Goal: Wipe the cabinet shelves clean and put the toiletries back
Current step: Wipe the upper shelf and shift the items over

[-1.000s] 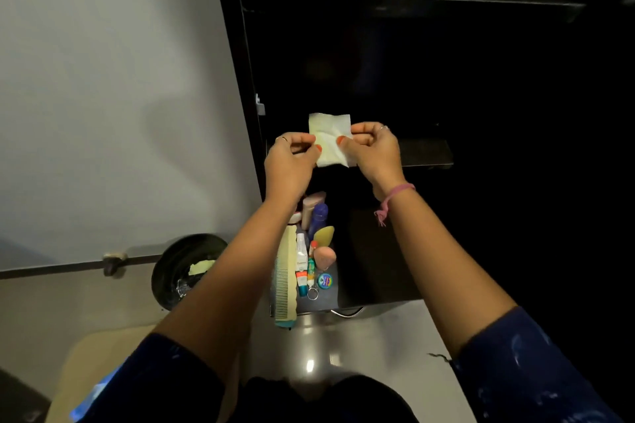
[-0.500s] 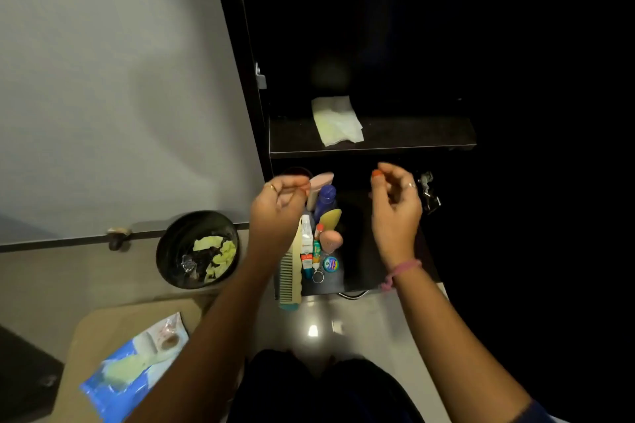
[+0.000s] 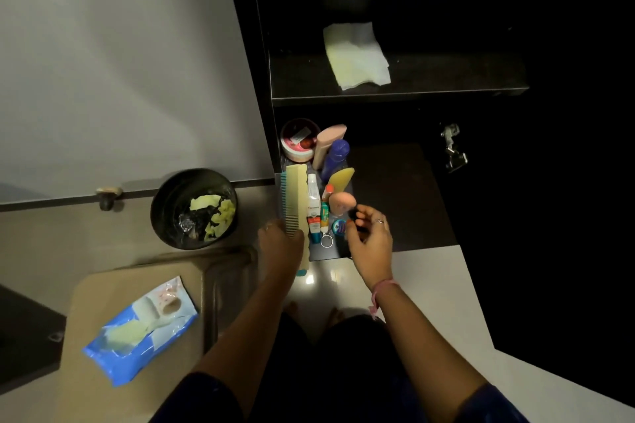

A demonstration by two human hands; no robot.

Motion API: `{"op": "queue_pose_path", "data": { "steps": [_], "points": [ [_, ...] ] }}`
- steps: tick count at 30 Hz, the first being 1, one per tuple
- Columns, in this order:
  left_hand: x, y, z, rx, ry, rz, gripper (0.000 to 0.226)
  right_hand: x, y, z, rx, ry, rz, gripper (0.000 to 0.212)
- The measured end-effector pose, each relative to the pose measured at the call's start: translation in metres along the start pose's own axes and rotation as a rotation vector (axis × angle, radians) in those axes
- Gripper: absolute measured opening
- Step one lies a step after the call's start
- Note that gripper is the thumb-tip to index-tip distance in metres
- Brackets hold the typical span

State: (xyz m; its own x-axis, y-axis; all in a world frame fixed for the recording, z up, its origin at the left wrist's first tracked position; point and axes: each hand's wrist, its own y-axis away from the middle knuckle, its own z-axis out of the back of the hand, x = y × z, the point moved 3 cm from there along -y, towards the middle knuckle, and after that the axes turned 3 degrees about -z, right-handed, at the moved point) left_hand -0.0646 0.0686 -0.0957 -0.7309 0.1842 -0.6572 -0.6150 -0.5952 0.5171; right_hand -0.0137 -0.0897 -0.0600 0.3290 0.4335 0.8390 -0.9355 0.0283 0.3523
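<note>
- Nearest you, on the pale surface at your left, the blue wipes pack is lying open with a sheet showing at its mouth; nothing is touching it.
- Your left hand is reaching down to the near end of the long cream comb, with the fingers apparently closing round that end; how firm the grip is cannot be told from this angle, but you are most likely starting to lift the comb.
- Your right hand is hovering just beside the peach sponge and the small blue tin, fingers loosely curled and holding nothing that can be made out.
- The toiletries are sitting together in a dark tray on the cabinet's bottom level: white tube, yellow bottle, blue bottle, pink bottle and the round jar at the far end.
- To the left of the tray, the black bin is holding used yellowish wipes.
- Farther up, a fresh wipe is lying flat on the dark shelf, so you appear to be at the turn from wiping to restocking, or clearing the tray to wipe beneath it.
- The next move is calling for a firm hold on the comb and a clean lift, without dragging its teeth across the neighbouring tube.
- Watch the upright bottles: they are crowding each other and could topple if nudged.
</note>
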Motion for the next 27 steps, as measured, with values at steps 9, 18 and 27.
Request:
{"op": "queue_pose_path", "data": {
  "steps": [9,18,27],
  "points": [
    [-0.004,-0.006,-0.005,-0.077,-0.068,0.045,0.047,-0.030,0.038,-0.053,0.004,0.133,-0.153,0.017],
    [0.000,-0.009,-0.007,-0.038,0.071,0.086,0.042,-0.037,0.052,-0.079,0.096,0.112,-0.399,0.029],
    [-0.001,0.035,0.015,-0.033,0.467,0.106,0.015,-0.018,0.075,-0.048,0.348,-0.303,-0.489,0.020]
  ]
}}
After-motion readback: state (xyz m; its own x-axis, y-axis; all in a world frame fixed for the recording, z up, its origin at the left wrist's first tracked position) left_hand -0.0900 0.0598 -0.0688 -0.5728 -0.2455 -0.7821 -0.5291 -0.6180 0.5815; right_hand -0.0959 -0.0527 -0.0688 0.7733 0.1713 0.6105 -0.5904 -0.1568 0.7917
